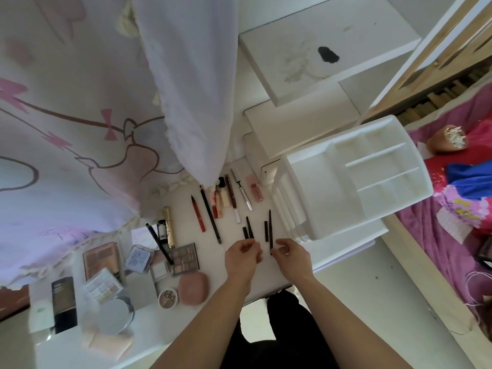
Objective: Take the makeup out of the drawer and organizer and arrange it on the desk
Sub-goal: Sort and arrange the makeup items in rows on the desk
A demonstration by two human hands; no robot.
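On the white desk lies a row of pencils and tubes: a red pen, a long black pencil, lip tubes. My left hand pinches the lower end of a short black pencil. My right hand pinches the lower end of a thin black pencil; a small black cap lies beside it. The white organizer stands to the right with its compartments showing nothing inside. Palettes and a pink compact lie to the left.
A white curtain hangs over the back of the desk. A black bottle, a round silver tin and sponges crowd the desk's left end. A bed with pink covers is at the right. White shelf boards sit behind the organizer.
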